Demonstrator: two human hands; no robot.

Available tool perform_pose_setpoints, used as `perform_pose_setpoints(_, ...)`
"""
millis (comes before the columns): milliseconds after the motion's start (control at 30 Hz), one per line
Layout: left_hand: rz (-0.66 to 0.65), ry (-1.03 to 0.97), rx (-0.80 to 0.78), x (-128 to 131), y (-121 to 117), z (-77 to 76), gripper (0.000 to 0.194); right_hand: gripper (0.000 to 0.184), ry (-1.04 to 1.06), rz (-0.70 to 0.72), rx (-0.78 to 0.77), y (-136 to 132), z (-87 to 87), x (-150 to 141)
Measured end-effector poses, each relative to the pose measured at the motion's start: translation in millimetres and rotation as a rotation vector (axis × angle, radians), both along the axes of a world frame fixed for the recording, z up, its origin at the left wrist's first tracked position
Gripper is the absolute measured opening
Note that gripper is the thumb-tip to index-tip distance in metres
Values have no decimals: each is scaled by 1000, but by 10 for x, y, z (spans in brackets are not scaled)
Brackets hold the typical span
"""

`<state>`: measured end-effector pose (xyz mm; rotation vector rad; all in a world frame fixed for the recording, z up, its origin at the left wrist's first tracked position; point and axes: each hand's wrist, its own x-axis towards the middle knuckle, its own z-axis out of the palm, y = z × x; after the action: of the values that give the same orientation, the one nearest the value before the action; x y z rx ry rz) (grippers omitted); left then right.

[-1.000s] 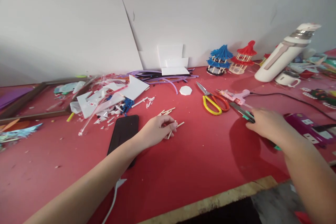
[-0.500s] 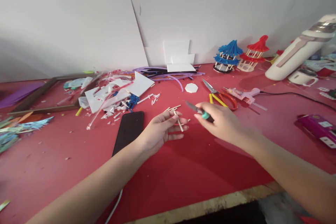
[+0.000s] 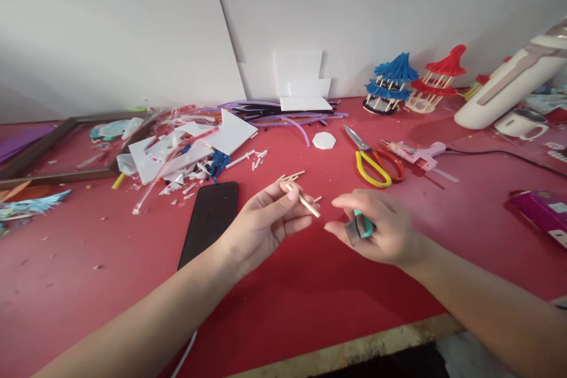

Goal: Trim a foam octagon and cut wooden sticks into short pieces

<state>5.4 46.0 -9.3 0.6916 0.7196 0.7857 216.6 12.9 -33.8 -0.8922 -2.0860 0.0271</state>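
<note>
While a short wooden stick [image 3: 303, 201] is pinched between thumb and forefinger of the left hand [image 3: 266, 218], a grey-and-green knife [image 3: 364, 225] is gripped in the right hand [image 3: 385, 227], lower fingers curled round it, thumb and forefinger parted. Knife is mostly covered by the fingers; blade is blurred. Stick's free end is pointed toward the right hand; stick and knife are separated by a gap. Both hands are held above the red table [image 3: 287, 313]. Loose sticks [image 3: 293, 176] are laid just beyond the left hand, partly hidden by it. A black phone [image 3: 210, 212] is placed just left of the left hand; white and blue scraps are heaped farther out that side. A white octagonal piece [image 3: 323, 140] is set ahead, between the hands. Yellow-and-red scissors [image 3: 373, 180] are laid beyond the right hand, a pink glue gun [image 3: 419, 155] beyond and right of it. Blue [image 3: 396, 69] and red [image 3: 447, 64] pagoda models are stood farther beyond. A purple box [image 3: 538, 209] is seen right of the right hand, cropped.
</note>
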Motion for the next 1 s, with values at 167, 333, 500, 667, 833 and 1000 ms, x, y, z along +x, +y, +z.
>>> perform_pose_setpoints(167,-82,64,87,51,-22,-13,22,26,43,-1,42,-39,19,-70)
perform_pose_setpoints(333,-127,265,330,26,-54,-55,18,29,-8,24,-4,8,4,-14)
perform_pose_setpoints(500,-258,605,642,52,-227,-32,15,28,-34,208,-15,55,-2,42)
perform_pose_setpoints(667,-316,804,740,56,-357,11,16,21,-93,226,-16,76,7,78)
perform_pose_setpoints(833,-229,789,840,5,-225,76,6,18,-97,36,-52,96,34,63)
perform_pose_setpoints(1000,-204,795,937,-73,219,175,11,29,-80,-65,-95,112,-3,9)
